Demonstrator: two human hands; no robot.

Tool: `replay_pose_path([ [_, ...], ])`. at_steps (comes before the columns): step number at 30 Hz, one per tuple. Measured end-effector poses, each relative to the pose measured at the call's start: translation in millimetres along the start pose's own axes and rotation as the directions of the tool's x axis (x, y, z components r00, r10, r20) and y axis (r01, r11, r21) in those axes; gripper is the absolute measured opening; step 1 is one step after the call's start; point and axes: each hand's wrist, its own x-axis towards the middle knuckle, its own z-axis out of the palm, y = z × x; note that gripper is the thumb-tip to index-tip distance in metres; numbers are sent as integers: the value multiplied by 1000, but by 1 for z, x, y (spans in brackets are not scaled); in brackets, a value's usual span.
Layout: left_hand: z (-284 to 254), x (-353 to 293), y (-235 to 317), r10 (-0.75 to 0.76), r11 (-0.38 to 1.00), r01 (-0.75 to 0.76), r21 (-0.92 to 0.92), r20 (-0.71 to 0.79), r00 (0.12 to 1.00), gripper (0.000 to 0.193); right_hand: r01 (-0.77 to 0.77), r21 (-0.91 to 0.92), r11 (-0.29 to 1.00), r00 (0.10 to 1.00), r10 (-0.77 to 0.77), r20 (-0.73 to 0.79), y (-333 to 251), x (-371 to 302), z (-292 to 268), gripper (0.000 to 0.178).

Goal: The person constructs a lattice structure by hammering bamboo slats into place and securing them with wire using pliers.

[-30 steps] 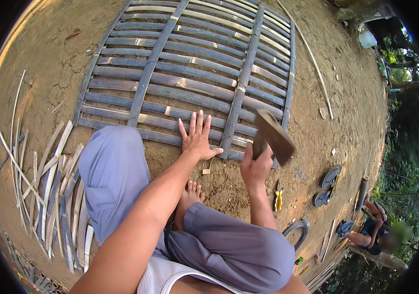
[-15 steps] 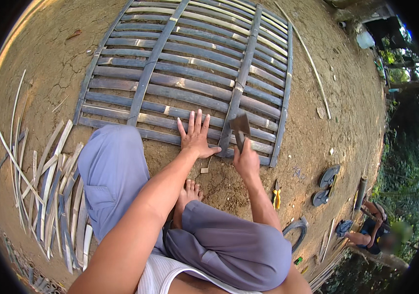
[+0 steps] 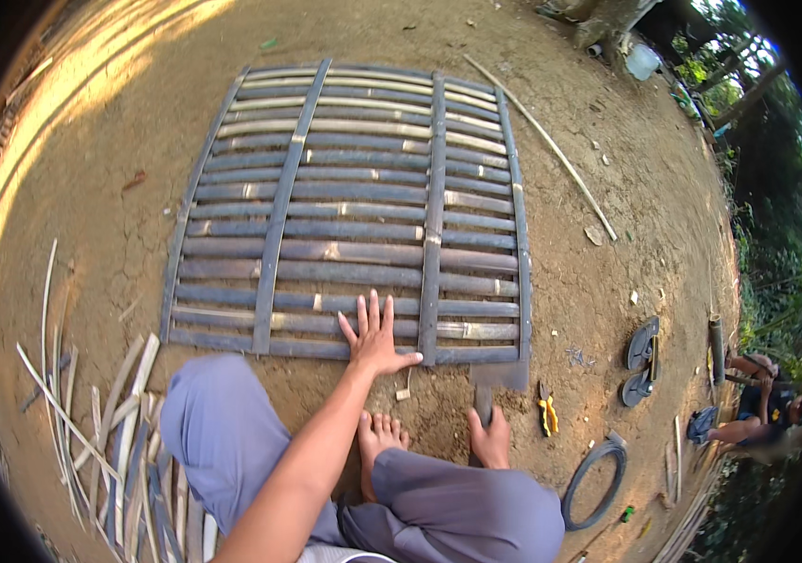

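Note:
A lattice panel of dark bamboo slats (image 3: 354, 251) lies flat on the ground, crossed by several long strips. My left hand (image 3: 377, 345) rests on its near edge with fingers spread, the thumb close to the right inner strip (image 3: 432, 253). In my right hand (image 3: 490, 439) is a hatchet (image 3: 499, 375), gripped by its dark handle, its broad flat blade pointing right. The blade sits at the panel's near right corner; whether it touches the bamboo I cannot tell. A small pale chip of wood (image 3: 403, 394) lies below my left hand.
Split bamboo strips (image 3: 129, 450) are heaped at the left. On the right lie yellow-handled pliers (image 3: 548, 413), nails (image 3: 579, 357), sandals (image 3: 642, 361) and a black coil (image 3: 593, 483). A long pole (image 3: 551, 150) lies beyond the panel. Another person (image 3: 748, 403) sits far right.
My right hand has come nearer to me, bringing the hatchet off the strip to beside the panel's near right corner. The view has shifted; my left hand stays spread on the panel.

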Motion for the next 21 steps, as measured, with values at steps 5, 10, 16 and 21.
replay_pose_path([
  [5, 38, -44, 2, -122, 890, -164, -426, -569, 814, 50, -24, -378, 925, 1000, 26, 2, 51, -47, -36, 32],
  [10, 86, -94, -7, -233, 631, 69, -773, -103, 967, 25, 262, -223, 939, 892, -323, -316, -44, 83, -76, 34],
  [16, 93, -91, 7, -21, -113, 587, -802, 592, 806, 35, 62, -330, 942, 961, -146, -236, -46, 226, -59, 58],
  [21, 88, -84, 3, -1, -421, 532, -735, 587, 810, 53, 152, -355, 922, 974, -202, -106, -34, 242, -72, 55],
])
